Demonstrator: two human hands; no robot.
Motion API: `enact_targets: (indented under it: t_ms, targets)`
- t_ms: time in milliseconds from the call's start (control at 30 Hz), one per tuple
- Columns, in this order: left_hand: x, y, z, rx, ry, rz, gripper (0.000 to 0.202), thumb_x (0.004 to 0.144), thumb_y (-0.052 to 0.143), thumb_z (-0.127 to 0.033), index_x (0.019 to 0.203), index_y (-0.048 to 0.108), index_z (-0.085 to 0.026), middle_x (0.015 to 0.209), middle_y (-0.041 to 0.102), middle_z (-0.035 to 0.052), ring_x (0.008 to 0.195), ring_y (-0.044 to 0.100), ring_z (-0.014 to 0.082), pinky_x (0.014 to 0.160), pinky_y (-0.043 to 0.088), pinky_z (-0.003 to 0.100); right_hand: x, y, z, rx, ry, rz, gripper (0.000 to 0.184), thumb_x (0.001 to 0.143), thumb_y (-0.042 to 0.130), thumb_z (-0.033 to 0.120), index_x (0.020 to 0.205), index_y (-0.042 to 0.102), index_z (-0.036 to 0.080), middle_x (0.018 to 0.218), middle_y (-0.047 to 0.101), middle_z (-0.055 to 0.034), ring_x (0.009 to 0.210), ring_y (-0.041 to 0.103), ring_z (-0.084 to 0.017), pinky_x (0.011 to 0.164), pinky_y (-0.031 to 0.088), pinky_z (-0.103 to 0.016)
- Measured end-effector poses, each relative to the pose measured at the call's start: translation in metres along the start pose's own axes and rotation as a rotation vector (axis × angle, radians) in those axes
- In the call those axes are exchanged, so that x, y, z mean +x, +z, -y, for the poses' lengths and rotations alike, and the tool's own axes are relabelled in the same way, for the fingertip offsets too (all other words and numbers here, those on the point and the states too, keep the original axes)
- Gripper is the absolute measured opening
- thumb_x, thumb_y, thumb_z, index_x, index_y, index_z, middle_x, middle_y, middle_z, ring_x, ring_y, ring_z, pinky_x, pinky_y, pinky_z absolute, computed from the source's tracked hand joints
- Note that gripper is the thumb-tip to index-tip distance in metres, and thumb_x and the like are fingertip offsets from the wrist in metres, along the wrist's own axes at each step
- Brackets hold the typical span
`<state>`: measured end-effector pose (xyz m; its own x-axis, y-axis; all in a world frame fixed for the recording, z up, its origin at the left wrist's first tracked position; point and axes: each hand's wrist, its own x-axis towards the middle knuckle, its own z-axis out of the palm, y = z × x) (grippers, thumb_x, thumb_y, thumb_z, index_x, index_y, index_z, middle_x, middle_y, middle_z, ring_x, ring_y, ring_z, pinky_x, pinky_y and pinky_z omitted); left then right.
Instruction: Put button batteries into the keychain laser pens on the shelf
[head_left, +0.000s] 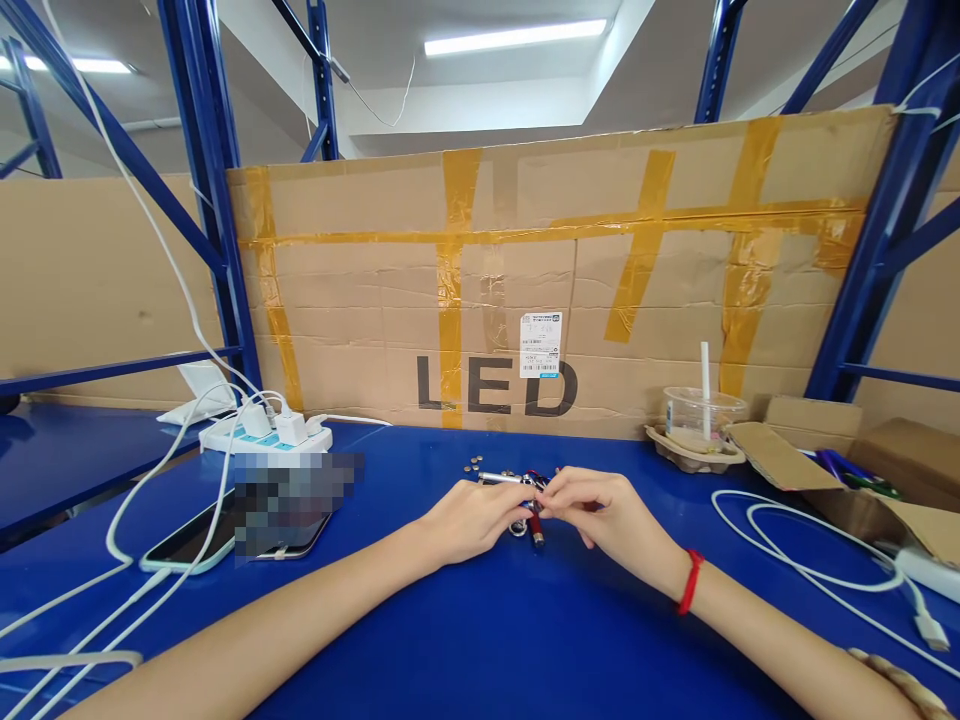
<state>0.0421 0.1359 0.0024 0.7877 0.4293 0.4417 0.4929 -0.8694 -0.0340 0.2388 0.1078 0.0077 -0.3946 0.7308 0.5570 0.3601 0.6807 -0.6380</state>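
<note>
My left hand (480, 520) and my right hand (600, 505) meet over the middle of the blue table (480, 630), fingertips pinched together. Whatever they hold between them is too small and hidden to make out. Just behind the left fingers lies a slim silver tube (501, 478). Below the fingertips, a short dark red tube (536, 530) with a metallic end points toward me, and a metal ring (518, 528) is beside it. Several small round metal pieces (472, 463), like button cells, are scattered farther back. A red cord bracelet (691, 582) circles my right wrist.
Two phones (202, 535) lie at left among white cables (116, 520), before a power strip (259, 437) with plugs. At right are a plastic cup (686, 415) with straw in a carton holder (694, 455), a coiled white cable (810, 560) and an open cardboard box (862, 500). Taped cardboard (375, 300) stands behind.
</note>
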Motion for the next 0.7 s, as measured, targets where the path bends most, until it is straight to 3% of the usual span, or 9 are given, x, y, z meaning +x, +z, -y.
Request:
enact_targets:
  t_ms: [133,400,700]
  targets:
    - [0.0006,0.0004,0.0002,0.076,0.047,0.04,0.024,0.091,0.028,-0.029,0.104,0.045,-0.018,0.095,0.06,-0.0004,0.081,0.06,0.0121,0.063,0.043,0.02,0.0006,-0.0002,-0.0024,0.013,0.046,0.059,0.025,0.074,0.057,0.036,0.069,0.068,0.015,0.078,0.06,-0.006,0.036,0.041,-0.002,0.034,0.034,-0.018]
    - [0.0002,0.0003,0.0002,0.191,0.07,0.028,0.024,0.091,0.028,-0.031,0.094,0.046,-0.016,0.084,0.061,0.0008,0.068,0.059,0.0129,0.053,0.037,0.022,0.0012,0.0029,-0.0058,0.159,0.155,0.044,0.026,0.068,0.062,0.038,0.069,0.068,0.013,0.079,0.06,-0.0073,0.034,0.042,-0.002,0.034,0.036,-0.019]
    - [0.0011,0.0009,0.0001,0.208,0.079,0.029,0.025,0.092,0.025,-0.031,0.091,0.044,-0.015,0.08,0.061,0.0017,0.068,0.059,0.0129,0.055,0.039,0.022,0.0029,0.0029,-0.0046,0.191,0.187,0.036,0.029,0.065,0.064,0.041,0.069,0.068,0.013,0.077,0.06,-0.0063,0.034,0.042,-0.002,0.034,0.035,-0.02]
